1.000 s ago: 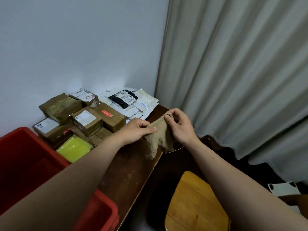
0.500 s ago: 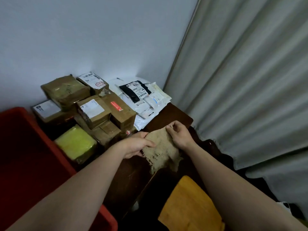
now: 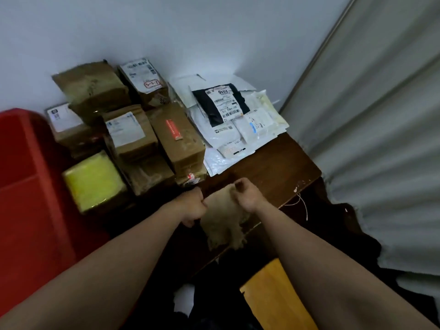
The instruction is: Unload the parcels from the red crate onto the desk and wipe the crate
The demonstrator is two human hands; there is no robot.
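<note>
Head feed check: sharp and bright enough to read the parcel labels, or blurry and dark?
Head view: dim, the desk almost black near its front edge; motion blur smears the yellow parcel, the cloth and the left hand and right hand gripping it; only "2016" on the black mailer's label reads; wide-angle bends the curtain edge.

One crate (image 3: 21, 186). Six brown boxes (image 3: 176, 139) show. One yellow parcel (image 3: 95, 179). One black bag (image 3: 207, 103) on a heap of white bags (image 3: 252, 132), too mixed up to count. One cloth (image 3: 221, 217). Two hands: left hand (image 3: 192, 206), right hand (image 3: 246, 194). One stool (image 3: 273, 298).
</note>
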